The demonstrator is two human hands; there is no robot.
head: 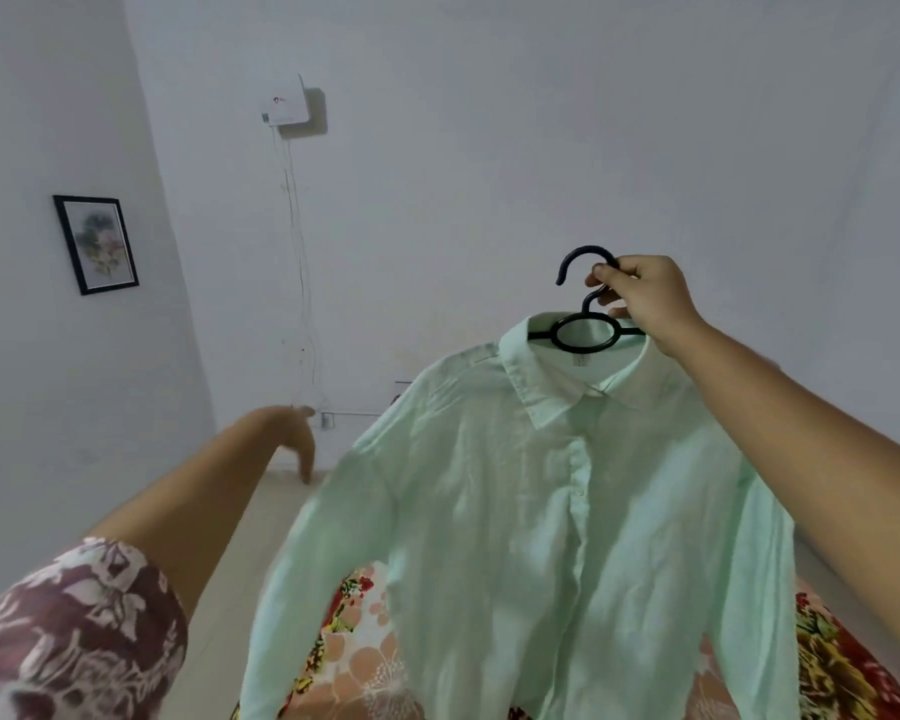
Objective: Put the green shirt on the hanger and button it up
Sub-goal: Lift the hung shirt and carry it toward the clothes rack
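A pale green shirt (515,511) hangs on a black plastic hanger (583,330), its front placket closed down the middle and its collar folded down. My right hand (645,298) is shut on the hanger's hook and holds the shirt up in the air at the right of centre. My left hand (292,433) is out to the left of the shirt's shoulder, blurred, with fingers apart and pointing down, touching nothing. The shirt's sleeves hang loose on both sides.
A flowered bedspread (354,657) lies under the shirt at the bottom. White walls stand behind, with a framed picture (95,244) at left, a white box (287,103) with cables running down, and a pale floor (240,553) at lower left.
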